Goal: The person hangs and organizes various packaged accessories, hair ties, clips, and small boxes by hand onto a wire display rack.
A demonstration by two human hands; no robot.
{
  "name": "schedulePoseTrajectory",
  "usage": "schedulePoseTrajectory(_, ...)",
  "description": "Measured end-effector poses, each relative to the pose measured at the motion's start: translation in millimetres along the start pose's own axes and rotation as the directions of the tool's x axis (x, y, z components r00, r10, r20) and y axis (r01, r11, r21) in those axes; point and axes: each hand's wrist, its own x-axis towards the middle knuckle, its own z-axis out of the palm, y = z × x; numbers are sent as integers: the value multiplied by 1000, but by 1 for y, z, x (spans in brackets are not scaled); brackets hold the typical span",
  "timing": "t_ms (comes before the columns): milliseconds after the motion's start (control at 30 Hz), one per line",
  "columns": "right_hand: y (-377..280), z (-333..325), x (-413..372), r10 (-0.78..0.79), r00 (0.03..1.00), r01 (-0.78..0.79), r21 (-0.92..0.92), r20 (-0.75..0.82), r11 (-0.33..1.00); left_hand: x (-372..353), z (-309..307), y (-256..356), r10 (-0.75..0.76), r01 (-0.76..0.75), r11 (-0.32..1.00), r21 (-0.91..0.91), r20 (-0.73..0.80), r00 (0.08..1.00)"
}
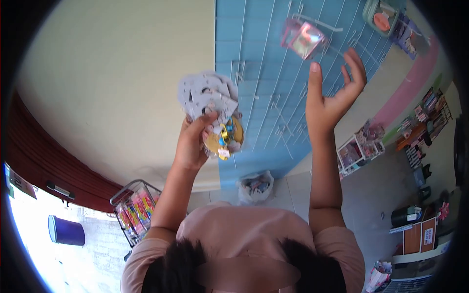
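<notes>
Grey packs (215,83) are gripped in the left hand (188,149), thumb across them. Rightward, before the blue grid (229,29), a blurred pink box (307,41) tilts among the hooks; its long axis is unclear. It lies up and left of the right hand (328,112), the nearer one, whose fingers are wide and empty, thumb tip near it.

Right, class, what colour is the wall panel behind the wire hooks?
The wall panel is blue, seen best in the head view, the only one here.
</notes>
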Motion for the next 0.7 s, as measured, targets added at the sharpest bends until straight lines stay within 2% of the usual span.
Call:
schedulePoseTrajectory(33,-14,-10,-11,-20,996,10,111,91,994,-2,2,0,8,-8,1000,-16,-12,1000)
schedulePoseTrajectory(100,-52,-22,-26,81,926,-197,289,368,937,-8,10,0,12,-14,998,-56,-36,999)
schedulePoseTrajectory(133,-73,-23,-32,183,810,-405,306,556,862,-11,14,0,1,-5,997,-81,-49,999)
schedulePoseTrajectory(200,-89,-20,-39,234,690,-554,292,684,779,-16,16,-5,-7,3,994,-106,-46,999)
schedulePoseTrajectory(333,-86,-1,-55,333,630,-747,430,702,507,-16,22,-12,-13,11,998,-66,-36,999)
schedulePoseTrajectory(400,-85,-1,-54,346,651,-727,424,676,539,-16,23,-11,-48,46,994,-99,-19,999)
schedulePoseTrajectory(433,-82,0,-57,364,655,-721,403,662,564,-16,22,-10,-75,73,967,-244,3,997)
schedulePoseTrajectory(467,-80,2,-61,383,659,-715,380,648,587,-16,23,-9,-69,70,966,-247,13,998)
schedulePoseTrajectory(533,-78,4,-62,418,668,-729,430,615,533,-16,24,-10,-61,68,964,-257,35,998)
schedulePoseTrajectory(567,-78,3,-62,435,661,-742,444,612,503,-17,24,-13,-11,10,983,-184,-5,1000)
schedulePoseTrajectory(600,-78,5,-63,452,652,-754,458,609,471,-17,24,-15,-37,34,977,-209,-14,999)
schedulePoseTrajectory(633,-77,9,-68,490,700,-713,532,519,456,-17,24,-16,-65,58,971,-233,-22,998)
schedulePoseTrajectory(700,-81,6,-63,502,701,-713,502,507,489,-13,24,-20,-111,105,950,-295,-5,994)
